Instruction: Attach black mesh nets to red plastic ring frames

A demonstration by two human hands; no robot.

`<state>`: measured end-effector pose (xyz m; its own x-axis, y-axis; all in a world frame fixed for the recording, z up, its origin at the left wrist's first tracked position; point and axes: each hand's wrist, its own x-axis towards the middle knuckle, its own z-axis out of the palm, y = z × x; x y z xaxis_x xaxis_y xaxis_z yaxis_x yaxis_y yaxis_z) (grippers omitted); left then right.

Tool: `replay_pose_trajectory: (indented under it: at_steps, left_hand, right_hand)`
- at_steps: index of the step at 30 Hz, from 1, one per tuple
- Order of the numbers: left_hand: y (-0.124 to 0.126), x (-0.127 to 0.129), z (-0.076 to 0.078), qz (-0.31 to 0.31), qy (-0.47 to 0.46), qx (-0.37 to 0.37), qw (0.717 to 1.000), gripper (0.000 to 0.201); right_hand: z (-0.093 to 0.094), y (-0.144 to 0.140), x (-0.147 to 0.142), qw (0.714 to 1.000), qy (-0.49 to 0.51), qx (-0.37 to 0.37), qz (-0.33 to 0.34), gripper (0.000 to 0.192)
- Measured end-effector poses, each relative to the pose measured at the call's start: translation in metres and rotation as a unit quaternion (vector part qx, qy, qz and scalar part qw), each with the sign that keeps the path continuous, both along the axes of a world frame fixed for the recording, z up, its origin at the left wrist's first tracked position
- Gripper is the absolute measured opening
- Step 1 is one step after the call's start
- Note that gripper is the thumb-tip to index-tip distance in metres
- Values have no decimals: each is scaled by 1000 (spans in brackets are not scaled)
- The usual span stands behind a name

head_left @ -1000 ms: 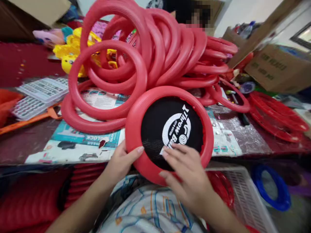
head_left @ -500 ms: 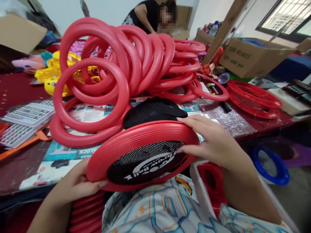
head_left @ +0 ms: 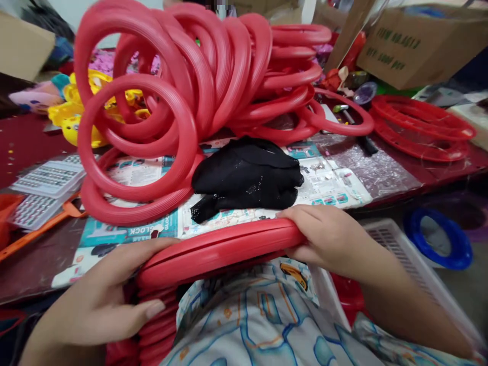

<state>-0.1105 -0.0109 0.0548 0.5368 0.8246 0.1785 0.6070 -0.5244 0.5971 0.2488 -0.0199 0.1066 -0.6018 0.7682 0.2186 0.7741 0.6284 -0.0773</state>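
Observation:
A red-rimmed mesh disc (head_left: 224, 249) is turned nearly edge-on in front of my body, so its black mesh face is hidden. A seam line runs along its rim. My right hand (head_left: 324, 241) grips the right end, thumb and fingers closed around the rim. At the left end, my left hand (head_left: 110, 290) lays its fingers over the rim, with the thumb lower and apart from it. Just beyond the disc, crumpled black mesh fabric (head_left: 247, 175) lies on the printed sheets (head_left: 328, 185). Below my left hand is a stack of red rings (head_left: 158, 330).
A large pile of red rings (head_left: 202, 66) stands across the table (head_left: 26, 269). Yellow toys (head_left: 82, 129) and compartment boxes (head_left: 49, 178) lie left. Flat red rings (head_left: 419, 127) sit right, near a cardboard box (head_left: 415, 48). A white basket (head_left: 407, 264) stands beside me.
The disc has tipped from showing its printed mesh face to nearly edge-on. My left thumb has come off the rim. More black fabric shows as my view has tilted down.

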Motion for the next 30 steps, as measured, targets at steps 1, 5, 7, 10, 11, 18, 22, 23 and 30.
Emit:
replay_pose_trajectory:
  at_steps: [1, 5, 7, 10, 11, 18, 22, 23, 30]
  left_hand:
    - [0, 4, 6, 18, 8, 12, 1000, 57]
    - [4, 39, 23, 60, 56, 59, 995, 57]
    - [6, 54, 28, 56, 62, 78, 993, 54]
    - [8, 59, 32, 41, 71, 104, 991, 49]
    - [8, 57, 33, 30, 79, 116, 990, 47]
    - [8, 47, 42, -111, 156, 243, 951, 43]
    - [5, 61, 53, -123, 190, 181, 957, 36]
    - [4, 64, 55, -125, 193, 174, 958, 38]
    - [6, 45, 50, -116, 220, 236, 939, 59]
  right_hand:
    - [1, -1, -3, 1000, 5, -6, 8, 24]
    - [4, -3, -14, 998, 56, -16, 31, 13]
    - [4, -2, -15, 995, 84, -37, 42, 19]
    - [4, 1, -15, 985, 127, -91, 77, 47]
    - [3, 2, -15, 982, 135, -96, 87, 57]
    - [-2, 7, -25, 983, 121, -45, 134, 53]
    - [1, 5, -35, 982, 109, -19, 155, 45]
    - [2, 5, -38, 982, 105, -22, 157, 43]
    - [-7, 11, -27, 979, 125, -96, 127, 49]
